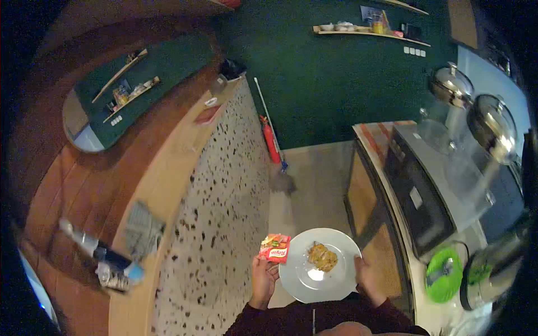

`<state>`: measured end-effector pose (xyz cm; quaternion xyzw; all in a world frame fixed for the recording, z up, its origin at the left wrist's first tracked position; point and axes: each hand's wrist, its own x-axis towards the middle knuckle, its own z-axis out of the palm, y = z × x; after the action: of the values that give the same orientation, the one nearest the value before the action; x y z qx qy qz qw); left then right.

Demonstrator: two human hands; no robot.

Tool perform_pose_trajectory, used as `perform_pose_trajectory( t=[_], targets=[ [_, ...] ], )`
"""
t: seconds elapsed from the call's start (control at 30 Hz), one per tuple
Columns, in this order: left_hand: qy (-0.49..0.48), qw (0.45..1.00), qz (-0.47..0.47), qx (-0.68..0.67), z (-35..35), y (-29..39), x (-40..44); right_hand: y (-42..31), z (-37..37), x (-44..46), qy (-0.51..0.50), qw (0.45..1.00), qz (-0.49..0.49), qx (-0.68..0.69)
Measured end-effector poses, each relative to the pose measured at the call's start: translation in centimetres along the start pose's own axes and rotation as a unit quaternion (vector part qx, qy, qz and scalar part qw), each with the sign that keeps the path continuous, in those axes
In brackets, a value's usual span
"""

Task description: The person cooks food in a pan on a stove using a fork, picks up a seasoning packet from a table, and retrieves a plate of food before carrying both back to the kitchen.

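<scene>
My left hand [262, 281] pinches the lower edge of a small red seasoning packet [274, 248] with a food picture on it. The packet is beside the left rim of a white plate [297, 280]. With my right hand [370, 281] I grip the plate's right rim, the thumb on top and the other fingers hidden beneath. A piece of golden-brown food [321, 257] lies near the middle of the plate. Plate and packet are both held up in front of my body, above the floor.
A speckled counter [216, 207] runs along the left, with a grey cloth [142, 228] on its wooden top. On the right stand a microwave [417, 187], a green bowl [445, 274] and lidded glass dispensers [453, 92]. A fire extinguisher [270, 140] stands by the far wall.
</scene>
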<state>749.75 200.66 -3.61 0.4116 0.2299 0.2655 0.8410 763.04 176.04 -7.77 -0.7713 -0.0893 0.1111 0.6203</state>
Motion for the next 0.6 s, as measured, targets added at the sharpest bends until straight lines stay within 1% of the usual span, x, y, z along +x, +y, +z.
perform_pose_trajectory(
  t=[0.03, 0.07, 0.1, 0.13, 0.17, 0.2, 0.27, 0.33, 0.4, 0.43, 0.47, 0.5, 0.53, 0.57, 0.6],
  targets=[
    [0.008, 1.000, 0.019, -0.005, 1.0, 0.8, 2.7, -0.2, 1.3, 3.1, 0.013, 1.000, 0.007, -0.014],
    [0.020, 0.999, 0.034, -0.009, 1.6, 1.4, 4.9, -0.4, 2.3, 5.8, 0.006, 0.998, -0.036, -0.055],
    [0.033, 0.998, 0.049, -0.014, 1.8, 1.8, 7.0, -2.2, 3.4, 8.2, 0.002, 0.992, -0.079, -0.094],
    [0.037, 0.998, 0.051, -0.017, 1.5, 2.0, 9.2, 1.5, 5.0, 12.6, 0.025, 0.975, -0.144, -0.169],
    [0.040, 0.998, 0.053, -0.023, 0.9, 2.1, 11.7, 3.2, 6.1, 16.1, 0.049, 0.946, -0.210, -0.243],
    [0.040, 0.997, 0.056, -0.029, 0.1, 2.1, 14.0, -5.0, 7.2, 15.5, -0.042, 0.999, -0.013, -0.005],
    [0.041, 0.998, 0.049, -0.028, -1.1, 2.1, 18.8, -0.3, 10.6, 21.5, -0.036, 0.999, -0.029, 0.028],
    [0.060, 0.997, 0.038, -0.015, 0.0, 2.8, 23.9, -1.1, 12.5, 26.5, -0.066, 0.997, -0.011, 0.026],
    [0.027, 0.997, 0.064, -0.043, -3.4, -0.1, 31.2, -1.8, 14.9, 30.8, -0.070, 0.996, -0.030, 0.051],
    [0.018, 0.997, 0.060, -0.037, -2.7, 0.8, 33.9, -1.7, 16.4, 33.0, -0.070, 0.995, -0.039, 0.067],
    [0.009, 0.998, 0.056, -0.031, -2.0, 1.8, 36.5, 2.4, 18.0, 37.0, -0.050, 0.996, -0.031, 0.066],
    [0.021, 0.999, 0.040, -0.031, -1.3, 2.2, 39.6, 6.7, 19.5, 41.1, -0.030, 0.997, -0.024, 0.065],
    [0.032, 0.999, 0.021, -0.027, -0.6, 2.7, 42.4, 7.1, 20.7, 43.6, -0.025, 0.996, -0.005, 0.087],
    [0.039, 0.999, 0.000, -0.025, 0.2, 3.5, 45.4, 4.6, 21.0, 44.9, -0.025, 0.995, 0.023, 0.095],
    [0.016, 1.000, -0.004, -0.009, 0.9, 4.2, 48.2, 2.0, 21.3, 46.1, -0.025, 0.993, 0.050, 0.104]
  ],
)
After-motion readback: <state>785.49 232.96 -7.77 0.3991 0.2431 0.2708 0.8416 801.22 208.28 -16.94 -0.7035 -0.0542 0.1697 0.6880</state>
